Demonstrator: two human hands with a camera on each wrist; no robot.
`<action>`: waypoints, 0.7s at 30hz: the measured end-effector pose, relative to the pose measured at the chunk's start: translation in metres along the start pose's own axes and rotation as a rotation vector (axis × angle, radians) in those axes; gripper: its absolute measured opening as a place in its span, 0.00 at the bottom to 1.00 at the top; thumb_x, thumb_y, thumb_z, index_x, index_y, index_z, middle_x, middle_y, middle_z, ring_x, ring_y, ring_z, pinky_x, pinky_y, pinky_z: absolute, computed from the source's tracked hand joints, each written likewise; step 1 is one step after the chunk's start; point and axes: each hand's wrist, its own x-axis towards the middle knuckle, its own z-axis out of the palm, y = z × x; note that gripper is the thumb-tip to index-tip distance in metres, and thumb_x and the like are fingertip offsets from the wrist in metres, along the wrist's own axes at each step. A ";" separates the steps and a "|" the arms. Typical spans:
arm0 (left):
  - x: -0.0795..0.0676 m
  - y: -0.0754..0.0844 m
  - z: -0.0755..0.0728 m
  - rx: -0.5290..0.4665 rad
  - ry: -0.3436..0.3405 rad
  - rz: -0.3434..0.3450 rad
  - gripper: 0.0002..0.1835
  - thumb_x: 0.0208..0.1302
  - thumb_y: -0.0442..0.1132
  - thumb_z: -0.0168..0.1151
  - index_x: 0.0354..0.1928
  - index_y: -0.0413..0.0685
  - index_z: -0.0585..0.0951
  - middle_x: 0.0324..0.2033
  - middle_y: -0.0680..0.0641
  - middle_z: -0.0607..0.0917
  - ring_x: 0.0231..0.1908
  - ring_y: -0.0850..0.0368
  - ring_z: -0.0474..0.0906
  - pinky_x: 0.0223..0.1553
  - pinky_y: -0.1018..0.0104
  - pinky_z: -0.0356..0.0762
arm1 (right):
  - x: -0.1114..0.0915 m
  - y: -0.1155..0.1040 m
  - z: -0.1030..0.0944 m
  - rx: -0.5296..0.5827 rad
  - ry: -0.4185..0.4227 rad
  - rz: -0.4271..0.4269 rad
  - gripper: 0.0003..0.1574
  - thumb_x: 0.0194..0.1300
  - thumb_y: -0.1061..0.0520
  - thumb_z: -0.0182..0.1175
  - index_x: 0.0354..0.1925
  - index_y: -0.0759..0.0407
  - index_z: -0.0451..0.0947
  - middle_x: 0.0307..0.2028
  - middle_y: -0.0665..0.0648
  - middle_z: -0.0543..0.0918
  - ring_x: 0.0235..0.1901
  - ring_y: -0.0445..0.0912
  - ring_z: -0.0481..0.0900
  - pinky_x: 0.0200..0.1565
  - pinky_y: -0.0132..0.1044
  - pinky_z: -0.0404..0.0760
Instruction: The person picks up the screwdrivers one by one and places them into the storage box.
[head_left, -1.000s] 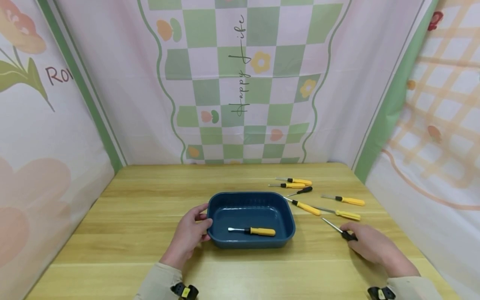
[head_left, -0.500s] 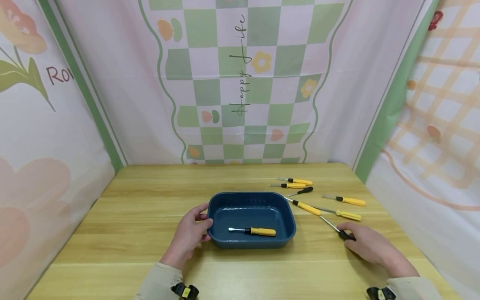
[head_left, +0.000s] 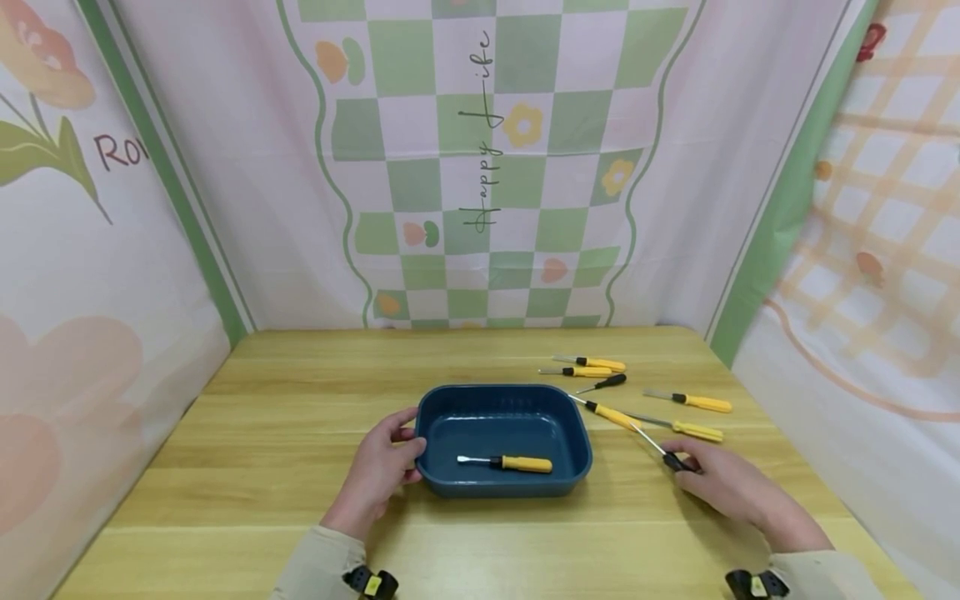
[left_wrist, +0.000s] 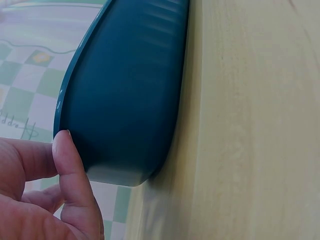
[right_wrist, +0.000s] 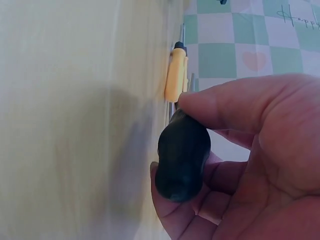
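Note:
In the head view, a dark blue rectangular dish [head_left: 502,486] stands on the table. My left hand [head_left: 378,462] pinches its left rim, the thumb [left_wrist: 70,167] lying at the edge in the left wrist view. Inside the dish lies a screwdriver with a yellow handle [head_left: 527,464]. To the right, my right hand [head_left: 723,479] grips a black-handled screwdriver [head_left: 675,461] by its handle, the shank pointing up and left. Seen from the right wrist, the black handle [right_wrist: 182,155] sits between thumb and fingers. The held shank's tip overlaps the handle of a yellow screwdriver [head_left: 617,415]; contact is unclear.
Beyond the right hand lie a clear-yellow-handled screwdriver [head_left: 697,431] and another yellow one [head_left: 705,403]. Farther back are two yellow screwdrivers [head_left: 600,363] [head_left: 588,372] and a small black one [head_left: 611,380]. Patterned cloth [head_left: 517,167] hangs behind the wooden table [head_left: 315,383].
My right hand has moved slightly left with the black screwdriver, its tip shifting left and up. The left hand and the dish have stayed in place.

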 end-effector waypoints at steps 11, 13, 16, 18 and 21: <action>0.000 0.000 0.000 -0.005 -0.003 0.000 0.27 0.75 0.32 0.59 0.74 0.49 0.72 0.57 0.38 0.73 0.31 0.51 0.79 0.31 0.67 0.84 | 0.004 -0.014 -0.003 0.092 -0.032 -0.015 0.28 0.74 0.55 0.63 0.68 0.60 0.74 0.38 0.52 0.81 0.32 0.42 0.73 0.34 0.33 0.71; 0.000 0.000 0.000 -0.005 -0.004 0.002 0.27 0.75 0.32 0.59 0.74 0.49 0.72 0.57 0.38 0.73 0.31 0.51 0.79 0.31 0.67 0.84 | 0.005 -0.016 -0.003 0.120 -0.043 0.004 0.29 0.74 0.55 0.63 0.69 0.59 0.73 0.39 0.53 0.81 0.31 0.42 0.72 0.33 0.32 0.70; -0.001 0.000 0.000 -0.003 -0.005 0.004 0.27 0.75 0.32 0.59 0.74 0.49 0.72 0.57 0.38 0.73 0.31 0.51 0.79 0.31 0.67 0.84 | 0.006 -0.020 -0.004 0.160 -0.059 0.013 0.31 0.74 0.55 0.62 0.71 0.59 0.71 0.40 0.55 0.81 0.32 0.43 0.73 0.33 0.33 0.71; -0.001 0.000 0.000 -0.002 -0.006 0.003 0.27 0.76 0.32 0.59 0.74 0.49 0.72 0.58 0.38 0.73 0.31 0.51 0.79 0.31 0.67 0.85 | 0.007 -0.022 -0.005 0.174 -0.064 0.015 0.31 0.75 0.55 0.61 0.72 0.59 0.71 0.42 0.55 0.82 0.35 0.43 0.74 0.35 0.33 0.73; -0.001 0.000 0.000 -0.002 -0.006 0.002 0.27 0.76 0.33 0.59 0.74 0.49 0.72 0.58 0.38 0.73 0.31 0.51 0.79 0.32 0.67 0.85 | 0.008 -0.025 -0.006 0.196 -0.074 0.002 0.31 0.75 0.55 0.61 0.72 0.61 0.70 0.46 0.57 0.83 0.40 0.46 0.76 0.38 0.33 0.74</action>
